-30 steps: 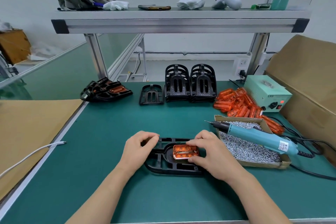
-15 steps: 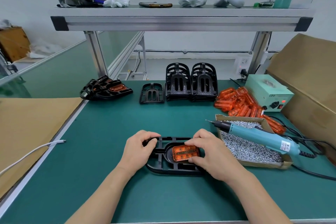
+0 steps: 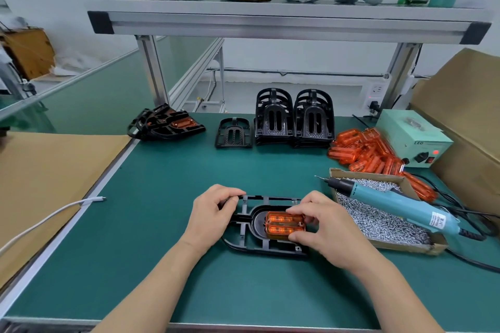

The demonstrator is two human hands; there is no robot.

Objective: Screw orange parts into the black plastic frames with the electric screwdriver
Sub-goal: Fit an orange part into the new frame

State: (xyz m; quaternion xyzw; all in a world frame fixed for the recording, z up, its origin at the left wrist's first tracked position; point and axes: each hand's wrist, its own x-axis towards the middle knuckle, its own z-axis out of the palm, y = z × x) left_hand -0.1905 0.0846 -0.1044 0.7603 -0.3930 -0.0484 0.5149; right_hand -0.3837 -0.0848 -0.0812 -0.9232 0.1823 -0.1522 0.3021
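Note:
A black plastic frame (image 3: 251, 244) lies flat on the green mat in front of me. An orange part (image 3: 284, 225) sits in its oval recess. My left hand (image 3: 211, 217) grips the frame's left end, fingers curled over its far edge. My right hand (image 3: 322, 227) pinches the orange part between thumb and fingers at its right side. The blue electric screwdriver (image 3: 392, 204) lies untouched across a cardboard box of screws (image 3: 378, 222) to the right, tip pointing left.
Loose orange parts (image 3: 365, 151) are heaped at the back right beside a green power unit (image 3: 411, 140). Stacked black frames (image 3: 295, 119), a single frame (image 3: 234, 134) and finished frames (image 3: 167, 124) line the back. A white cable (image 3: 54, 216) crosses the left edge.
The orange part has settled a little further into the frame's recess under my right fingers. My left hand keeps its hold on the frame's left end. The screwdriver has not moved.

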